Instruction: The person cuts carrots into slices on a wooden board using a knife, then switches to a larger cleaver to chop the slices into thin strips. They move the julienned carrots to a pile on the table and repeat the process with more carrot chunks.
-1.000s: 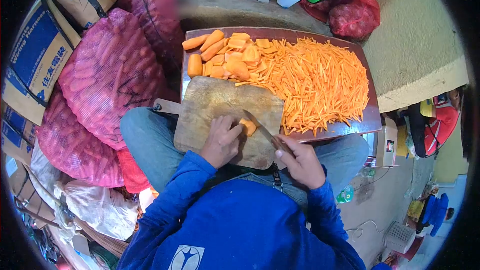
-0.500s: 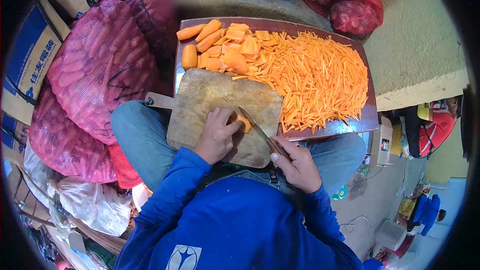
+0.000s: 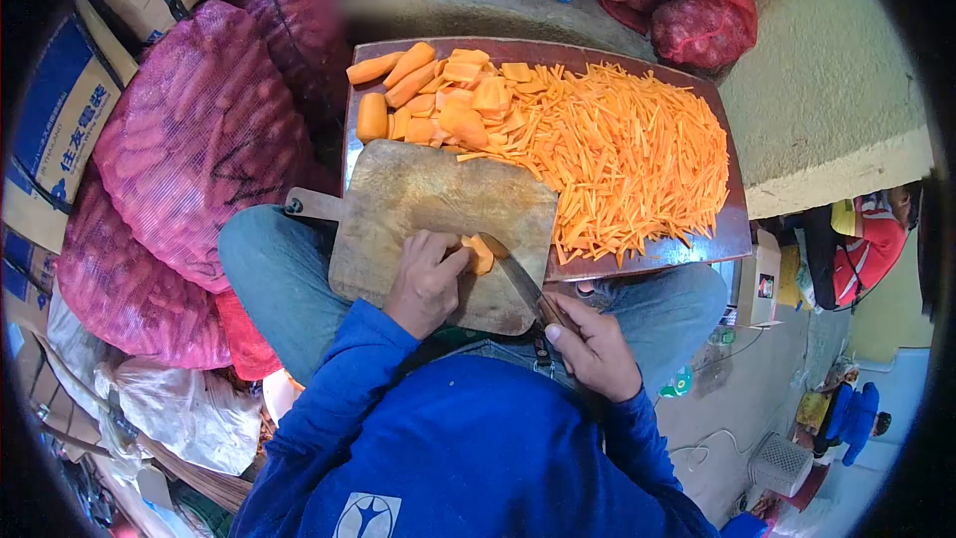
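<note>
My left hand (image 3: 428,282) is closed on a short orange carrot piece (image 3: 478,255), fingertips bent at its left side, over a worn wooden cutting board (image 3: 398,199). In my right hand (image 3: 595,347) is the handle of a knife (image 3: 518,277), its blade slanting up and left so that the tip lies by the piece's upper right edge. Behind the board, whole and cut carrot chunks (image 3: 463,125) lie on a dark red tabletop (image 3: 732,229). A large heap of thin carrot strips (image 3: 647,159) covers the tabletop's right part.
Pink mesh sacks (image 3: 199,139) of carrots and cardboard boxes (image 3: 70,110) stand at the left. A red mesh bag (image 3: 702,30) sits at the back right, near a low concrete ledge (image 3: 836,159). Far right are a person in red (image 3: 871,259) and one in blue (image 3: 851,418).
The knife blade has swung to a steeper slant, and my right hand has moved slightly right and down. More of the carrot piece shows. My left hand has shifted slightly left.
</note>
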### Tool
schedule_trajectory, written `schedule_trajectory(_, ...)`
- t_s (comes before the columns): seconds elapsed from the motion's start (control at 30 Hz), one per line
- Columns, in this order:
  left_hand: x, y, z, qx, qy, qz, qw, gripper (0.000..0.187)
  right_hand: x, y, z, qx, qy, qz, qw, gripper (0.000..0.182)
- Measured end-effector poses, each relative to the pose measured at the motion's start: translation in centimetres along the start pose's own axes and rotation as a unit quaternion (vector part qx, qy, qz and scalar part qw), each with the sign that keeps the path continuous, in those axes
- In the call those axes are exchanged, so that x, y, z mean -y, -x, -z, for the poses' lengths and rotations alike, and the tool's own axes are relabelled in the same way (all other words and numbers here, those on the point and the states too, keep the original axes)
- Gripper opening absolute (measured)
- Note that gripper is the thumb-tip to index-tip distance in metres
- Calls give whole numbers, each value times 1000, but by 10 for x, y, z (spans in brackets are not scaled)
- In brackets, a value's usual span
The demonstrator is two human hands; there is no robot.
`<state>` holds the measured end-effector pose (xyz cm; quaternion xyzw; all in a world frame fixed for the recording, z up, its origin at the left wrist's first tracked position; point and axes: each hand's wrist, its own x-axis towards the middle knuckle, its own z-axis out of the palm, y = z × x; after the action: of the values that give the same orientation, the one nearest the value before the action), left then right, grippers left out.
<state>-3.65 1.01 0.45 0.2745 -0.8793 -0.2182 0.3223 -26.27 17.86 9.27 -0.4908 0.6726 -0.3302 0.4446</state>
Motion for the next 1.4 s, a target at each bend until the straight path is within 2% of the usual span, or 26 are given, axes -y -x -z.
schedule_trajectory(0.2,-2,-2,0,32,-15,-21,999,38,5,7,-6,-2,-10,-33,999,42)
schedule_trajectory(0.27,-5,-3,1,42,-29,-24,998,38,4,6,-6,-16,12,20,1000,43)
schedule_trajectory(0.47,-6,-1,-7,44,-35,-41,998,44,8,-1,-11,-27,50,85,995,47)
schedule_trajectory(0.53,-10,-5,-2,56,-80,-60,993,42,10,-1,-12,-10,78,82,994,49)
schedule_trajectory(0.7,-7,-3,2,96,-86,-81,988,36,18,3,-11,23,174,89,980,55)
schedule_trajectory(0.8,-7,-5,3,99,-71,-71,990,36,22,-1,-16,37,211,55,975,53)
schedule_trajectory(0.97,-8,-3,2,82,-56,-50,994,42,19,-42,-23,30,170,111,979,42)
schedule_trajectory(1.1,-3,-1,0,58,-55,-48,996,45,27,-30,-19,19,157,130,979,40)
schedule_trajectory(1.17,-5,2,1,64,-47,-41,996,46,42,-18,-14,55,170,28,983,38)
schedule_trajectory(1.2,-6,0,3,55,-39,-39,997,45,39,-21,-17,57,172,27,983,38)
schedule_trajectory(1.27,-6,-1,2,46,-27,-40,998,45,26,-30,-28,29,190,75,978,37)
schedule_trajectory(1.4,-5,3,2,57,-60,-37,996,44,26,-48,-32,28,174,95,980,37)
